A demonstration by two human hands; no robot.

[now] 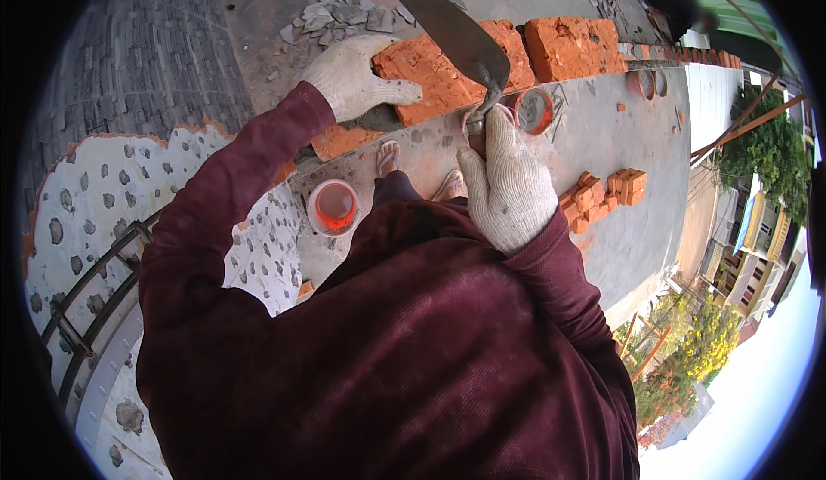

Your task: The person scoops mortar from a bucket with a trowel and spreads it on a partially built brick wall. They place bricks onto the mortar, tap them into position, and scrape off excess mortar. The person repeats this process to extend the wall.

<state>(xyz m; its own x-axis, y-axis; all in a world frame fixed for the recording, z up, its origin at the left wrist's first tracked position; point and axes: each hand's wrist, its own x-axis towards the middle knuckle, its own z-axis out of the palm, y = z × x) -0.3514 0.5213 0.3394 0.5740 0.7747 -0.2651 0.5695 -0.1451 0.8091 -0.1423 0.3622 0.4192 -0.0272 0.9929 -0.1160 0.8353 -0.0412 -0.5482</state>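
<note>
My left hand (351,76), in a white knitted glove, grips the left end of an orange brick (422,76), with the thumb on its near side and the other fingers mostly hidden. The brick is the left one on top of a low brick wall, over grey mortar (376,120). In my right hand (512,189), also gloved, is the handle of a trowel (452,28). The trowel's pointed metal blade slants up and left above the brick, hiding part of it. Another orange brick (575,48) sits just to the right in the same row.
A white bucket (315,210) with reddish contents stands near my feet. Loose bricks (594,196) are stacked on the floor at right, near round containers (535,112). Broken grey pieces (344,11) lie beyond the wall. A mortar-spotted white wall (95,187) rises at left.
</note>
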